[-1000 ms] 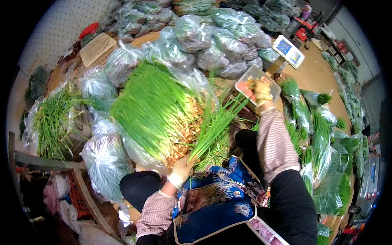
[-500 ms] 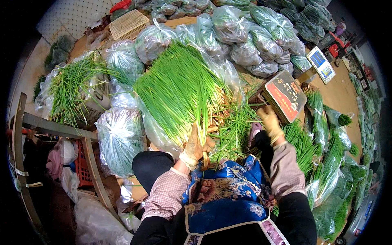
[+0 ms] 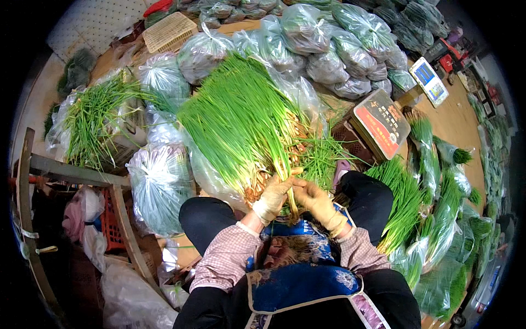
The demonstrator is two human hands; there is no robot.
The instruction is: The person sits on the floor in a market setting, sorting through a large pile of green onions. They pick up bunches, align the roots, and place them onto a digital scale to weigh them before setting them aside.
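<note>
A small bunch of thin spring onions (image 3: 282,160) runs down between my hands, its pale stem ends pointing toward my lap. My left hand (image 3: 272,199), in a tan glove, is closed round the stems. From the other side my right hand (image 3: 319,206), gloved alike, pinches at the same stems, its fingertips meeting the left ones. Just beyond lies a broad heap of spring onions (image 3: 235,118) on clear plastic, leaves pointing away and brownish root ends toward me. Loose green trimmings (image 3: 323,160) lie to the right of the bunch.
A scale (image 3: 382,125) with a lit display (image 3: 429,82) stands at the right. Tied bags of greens (image 3: 161,186) sit at the left, with more along the back. A heaped crate of greens (image 3: 104,120) and a wooden frame (image 3: 76,170) are left; bundles (image 3: 402,203) lie right.
My right hand has come in from beside the scale to the stems at my left hand. My left hand has shifted slightly right with the bunch.
</note>
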